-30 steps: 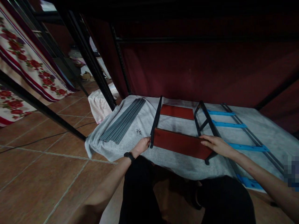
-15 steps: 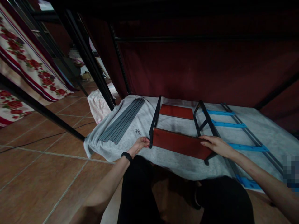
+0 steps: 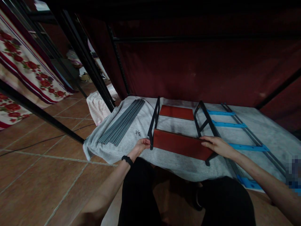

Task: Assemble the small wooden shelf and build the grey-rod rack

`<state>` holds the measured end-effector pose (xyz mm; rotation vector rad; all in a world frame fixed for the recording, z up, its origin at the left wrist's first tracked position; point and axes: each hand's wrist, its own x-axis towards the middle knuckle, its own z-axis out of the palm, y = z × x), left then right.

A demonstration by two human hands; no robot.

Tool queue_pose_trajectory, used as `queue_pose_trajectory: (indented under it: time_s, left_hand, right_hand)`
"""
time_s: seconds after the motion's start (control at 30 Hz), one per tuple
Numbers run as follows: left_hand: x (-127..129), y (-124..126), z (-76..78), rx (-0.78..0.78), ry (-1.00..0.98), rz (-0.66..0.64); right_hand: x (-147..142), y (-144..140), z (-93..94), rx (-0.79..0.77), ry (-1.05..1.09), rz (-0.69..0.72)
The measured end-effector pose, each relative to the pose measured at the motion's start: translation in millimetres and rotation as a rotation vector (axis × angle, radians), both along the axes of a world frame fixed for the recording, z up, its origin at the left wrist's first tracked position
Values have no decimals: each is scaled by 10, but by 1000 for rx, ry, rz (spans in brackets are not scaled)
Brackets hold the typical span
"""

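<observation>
Rods (image 3: 123,123) nr L hand (image 3: 142,145), grip unclear; slats (image 3: 249,147) nr R hand (image 3: 215,145), holding red board (image 3: 178,145).

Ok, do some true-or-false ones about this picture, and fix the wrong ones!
1. The right hand touches the nearer red board. True.
2. The nearer red board is alone. False: a farther red board lies behind it.
3. Small dark pieces lie right of the grey rods. True.
4. The grey rods are on the floor. False: they lie on the grey cloth.
5. The left hand is by the near end of a black side frame. True.
</observation>
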<state>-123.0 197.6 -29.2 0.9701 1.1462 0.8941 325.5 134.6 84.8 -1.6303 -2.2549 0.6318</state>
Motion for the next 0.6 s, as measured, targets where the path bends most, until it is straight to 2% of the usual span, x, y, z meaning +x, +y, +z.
queue_pose_trajectory:
  time_s: [0.1,0.37,0.6]
  left_hand:
    - [22,8,-2,-19,11,36]
    - [137,1,-24,58,67,97]
    - [127,9,-66,-17,124,198]
  right_hand:
    - [-1,-4,2,5,-2,-3]
    - [6,-4,-9,9,-7,-10]
    - [10,-11,-9,22,2,-19]
